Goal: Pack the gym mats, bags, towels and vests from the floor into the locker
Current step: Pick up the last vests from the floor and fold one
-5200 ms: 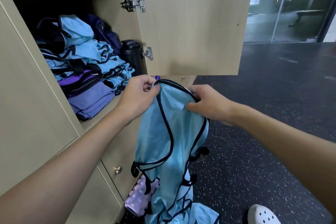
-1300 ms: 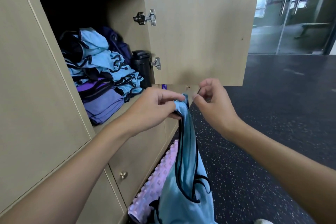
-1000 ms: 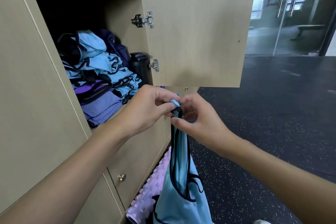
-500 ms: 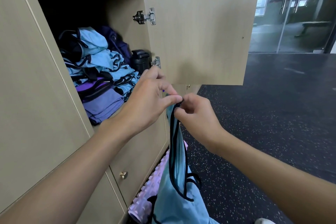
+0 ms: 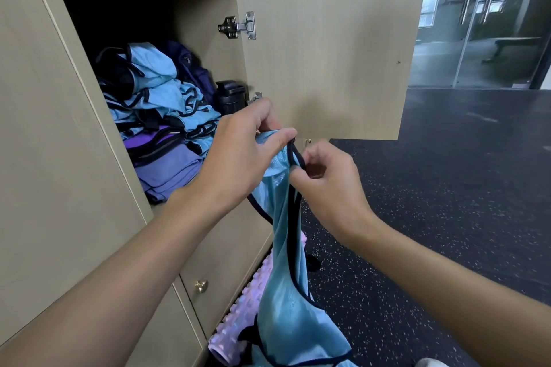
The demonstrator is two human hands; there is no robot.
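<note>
At the centre of the frame, the left hand [image 5: 238, 155] bunches the top of a light-blue vest [image 5: 286, 292] in curled fingers, while the right hand [image 5: 331, 182] beside it pinches the vest's black trim. The vest hangs down toward the speckled floor [image 5: 432, 202], over a pink ridged mat [image 5: 238, 319]. At upper left, the open locker [image 5: 208, 3] holds piled blue vests [image 5: 161, 95], purple folded fabric [image 5: 170, 170] and a black bottle [image 5: 231, 98].

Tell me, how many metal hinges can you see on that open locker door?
2. The upper hinge sits high on the door's inner edge. The lower hinge peeks out just above the left hand, which partly hides it. None else shows.
</note>
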